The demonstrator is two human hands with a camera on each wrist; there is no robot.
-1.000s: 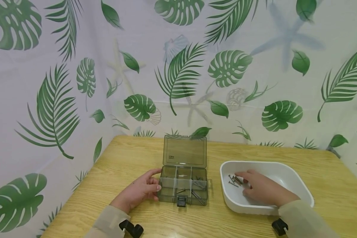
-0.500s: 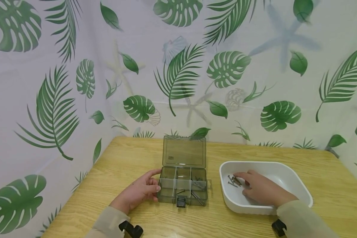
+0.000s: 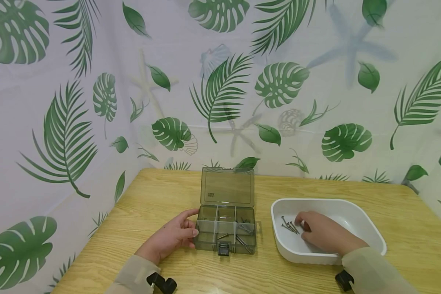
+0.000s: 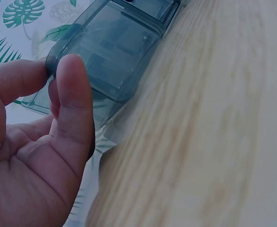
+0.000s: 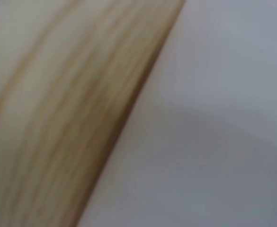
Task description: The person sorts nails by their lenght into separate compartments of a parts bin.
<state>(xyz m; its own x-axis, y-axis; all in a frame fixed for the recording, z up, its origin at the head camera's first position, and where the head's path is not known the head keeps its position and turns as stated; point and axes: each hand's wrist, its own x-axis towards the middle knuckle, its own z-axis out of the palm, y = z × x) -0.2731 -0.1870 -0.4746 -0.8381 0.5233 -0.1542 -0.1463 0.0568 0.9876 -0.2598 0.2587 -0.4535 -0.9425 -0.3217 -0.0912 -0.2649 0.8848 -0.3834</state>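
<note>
An open smoky-grey plastic compartment box [image 3: 206,241] stands on the table, its lid [image 3: 228,185] tipped up behind it. Several screws lie in its right-hand compartments and one in the front middle. At the box's left side my left hand [image 3: 174,237] holds the edge between thumb and index finger; the left wrist view shows the thumb [image 4: 74,94] at the box's corner. Inside the white tray [image 3: 290,255] my right hand [image 3: 325,232] has its fingers bent, just right of a small group of screws [image 3: 289,225]. Whether a screw is between those fingertips is too small to tell.
A wooden table [image 3: 169,183] carries the box and the tray, with a gap between them. Behind and to the left hangs a leaf-patterned cloth [image 3: 228,155]. The right wrist view is blurred, with only table wood and a pale surface.
My right hand's fingers have drawn back to the right from over the screws and bent inward, uncovering more of them. My left hand and the box stay put.
</note>
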